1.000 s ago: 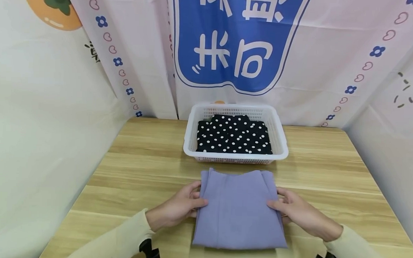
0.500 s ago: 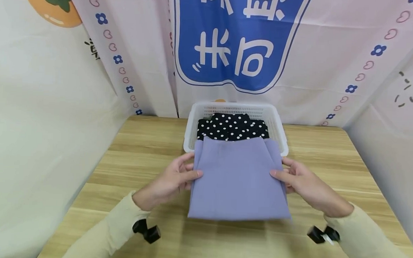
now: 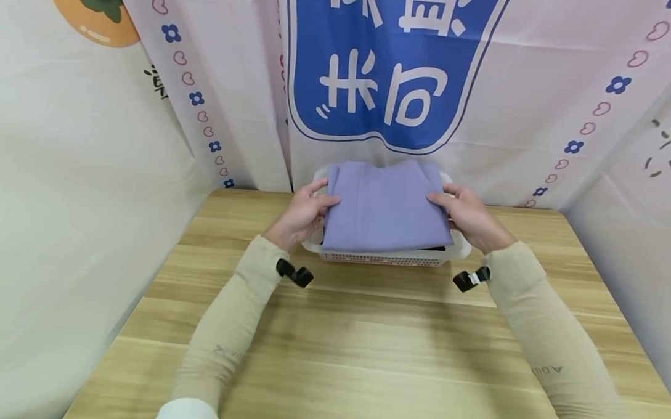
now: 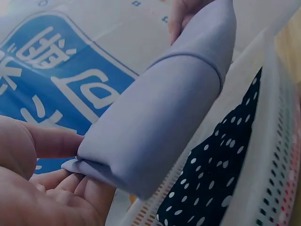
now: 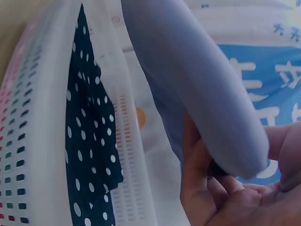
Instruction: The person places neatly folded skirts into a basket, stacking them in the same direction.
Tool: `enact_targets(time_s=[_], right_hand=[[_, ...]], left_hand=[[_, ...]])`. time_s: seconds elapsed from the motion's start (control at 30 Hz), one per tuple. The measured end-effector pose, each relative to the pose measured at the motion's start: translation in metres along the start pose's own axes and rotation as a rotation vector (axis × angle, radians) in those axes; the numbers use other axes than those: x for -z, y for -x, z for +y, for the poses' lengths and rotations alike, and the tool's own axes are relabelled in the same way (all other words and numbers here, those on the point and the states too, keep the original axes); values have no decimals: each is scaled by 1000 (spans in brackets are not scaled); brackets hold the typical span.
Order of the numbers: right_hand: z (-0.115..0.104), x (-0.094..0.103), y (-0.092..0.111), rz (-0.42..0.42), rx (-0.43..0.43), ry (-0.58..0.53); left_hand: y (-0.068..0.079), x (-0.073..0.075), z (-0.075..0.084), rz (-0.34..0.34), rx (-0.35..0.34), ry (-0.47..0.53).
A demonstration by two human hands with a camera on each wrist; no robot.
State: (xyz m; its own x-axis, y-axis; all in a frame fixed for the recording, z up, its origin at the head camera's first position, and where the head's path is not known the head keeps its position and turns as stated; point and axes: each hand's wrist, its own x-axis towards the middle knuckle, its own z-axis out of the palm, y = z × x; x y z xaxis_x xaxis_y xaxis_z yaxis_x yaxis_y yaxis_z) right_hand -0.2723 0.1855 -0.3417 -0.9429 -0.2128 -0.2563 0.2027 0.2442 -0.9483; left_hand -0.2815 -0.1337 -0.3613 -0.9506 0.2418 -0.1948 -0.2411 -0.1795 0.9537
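A folded lavender garment point(image 3: 388, 205) is held level over the white plastic basket point(image 3: 384, 258) at the back of the table. My left hand point(image 3: 306, 211) pinches its left edge, thumb on top and fingers beneath. At the opposite edge my right hand point(image 3: 471, 215) grips it the same way. Both wrist views show a gap between the lavender cloth point(image 4: 150, 117) and the basket. Inside the basket lies a folded black cloth with white dots point(image 5: 89, 141), mostly hidden from the head view by the garment above it.
The wooden table point(image 3: 353, 346) stretches in front of the basket. A white printed curtain point(image 3: 235, 58) hangs right behind it, and pale cloth walls point(image 3: 91, 213) flank the table on both sides.
Both hands have lifted the folded lavender garment off the table and carried it forward, away from the body, until it covers most of the basket. The basket has stayed in place.
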Motion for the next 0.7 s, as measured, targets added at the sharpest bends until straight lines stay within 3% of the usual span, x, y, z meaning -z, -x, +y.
enact_targets(time_s=[0.13,0.3,0.43,0.6,0.7], right_hand=[[0,2,-16,24,-11,18],[7,3,-29,54,-34,6],[16,5,-33,20,-72,-7],[25,16,-16,-121,-62,129],[28,24,2,-86,18,225]], left_hand=[[-19,-5,5,14,-3,-22],[-32,-8,2,22,16,-66],[-37,0,-5,43,-8,-253],[-25,30,-11,138,-160,-528],[-11,50,-12,181,-256,-641]])
